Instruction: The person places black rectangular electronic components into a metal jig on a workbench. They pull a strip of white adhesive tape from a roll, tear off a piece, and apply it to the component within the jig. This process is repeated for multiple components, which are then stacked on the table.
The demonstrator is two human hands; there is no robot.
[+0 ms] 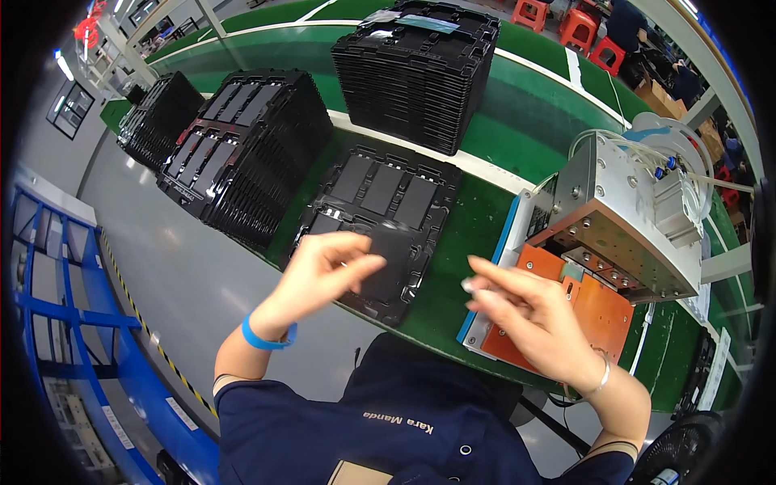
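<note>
My left hand (327,273) hovers over the near part of a black plastic tray (440,190); its fingers are curled, thumb apart from them, and nothing shows in its grasp. Flat dark rectangular pieces (378,192) lie in the tray's pockets, partly hidden by this hand. My right hand (529,311) is at the left edge of a metal press fixture (630,206) with an orange base plate (602,311). Thumb and fingers of that hand come together around a small white bit (467,285), too small to name.
Tall stacks of black trays stand left (250,153) and behind (412,81) the single tray, on a green bench (465,234). Air tubes and a clear reel (659,133) are at the fixture's back. A blue rack (89,319) stands at left, a black fan (683,453) at lower right.
</note>
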